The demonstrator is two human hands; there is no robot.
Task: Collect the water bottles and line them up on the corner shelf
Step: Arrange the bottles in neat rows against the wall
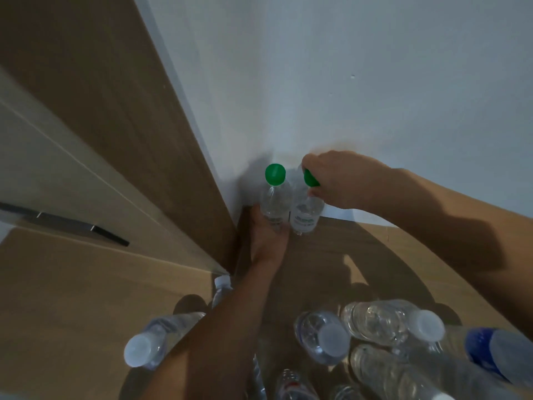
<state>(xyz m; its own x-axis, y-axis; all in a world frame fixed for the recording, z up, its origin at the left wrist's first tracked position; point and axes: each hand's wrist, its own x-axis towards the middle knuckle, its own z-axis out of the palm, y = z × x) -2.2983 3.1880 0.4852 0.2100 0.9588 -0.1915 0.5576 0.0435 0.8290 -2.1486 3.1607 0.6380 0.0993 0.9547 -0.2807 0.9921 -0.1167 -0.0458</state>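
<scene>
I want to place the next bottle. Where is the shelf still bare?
Bare wood lies right of the two green-capped clear bottles, along the white wall. The near edge is crowded with white-capped bottles.

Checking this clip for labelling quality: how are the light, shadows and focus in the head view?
Head view: dim, bluish light; arm shadows fall across the wooden shelf; wide-angle bending curves the edges; the near bottles are blurred, the green-capped bottles sharper.

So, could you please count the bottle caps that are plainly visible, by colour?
Green caps: 2
White caps: 4
Blue caps: 1
Total: 7
Caps at the bottom edge are hidden or cut off.
</scene>
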